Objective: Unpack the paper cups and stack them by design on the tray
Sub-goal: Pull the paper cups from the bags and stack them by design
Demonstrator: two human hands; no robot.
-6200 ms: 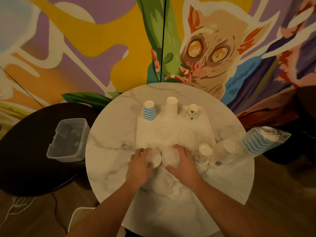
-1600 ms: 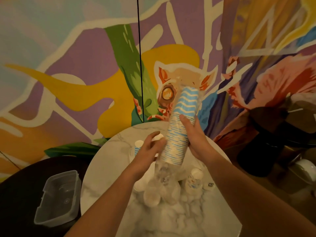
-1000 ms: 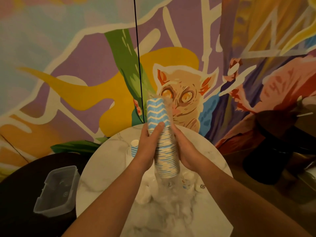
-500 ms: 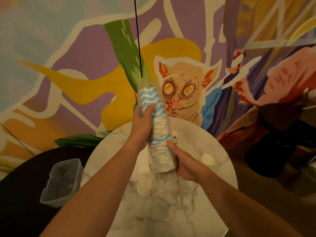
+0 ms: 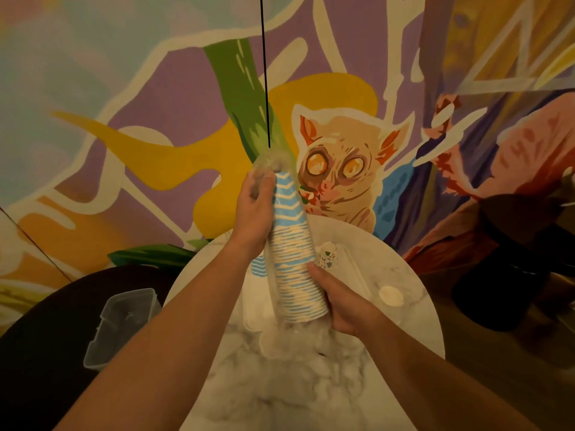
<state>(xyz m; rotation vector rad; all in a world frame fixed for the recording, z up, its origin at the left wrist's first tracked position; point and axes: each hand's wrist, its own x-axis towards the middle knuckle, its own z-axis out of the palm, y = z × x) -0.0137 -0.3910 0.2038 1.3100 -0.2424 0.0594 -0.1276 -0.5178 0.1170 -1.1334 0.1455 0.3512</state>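
I hold a tall stack of blue zigzag paper cups (image 5: 294, 262), upside down, above the table. My left hand (image 5: 253, 213) grips the clear plastic sleeve (image 5: 267, 164) bunched at the stack's top. My right hand (image 5: 343, 301) grips the wide lower end of the stack. Behind it on the white tray (image 5: 357, 275) stand a blue zigzag cup (image 5: 256, 269) and a patterned cup (image 5: 328, 255), both partly hidden. The rest of the tray is covered by my arms and the stack.
The round marble table (image 5: 417, 309) carries a loose pale cup (image 5: 390, 295) at the right and crumpled clear wrap (image 5: 289, 343) under the stack. A clear plastic box (image 5: 121, 325) sits on a dark table to the left. A painted wall rises behind.
My left hand slid up from the stack's upper part to its tip, gathering the plastic sleeve there. The stack stays upright in my right hand, tilted slightly.
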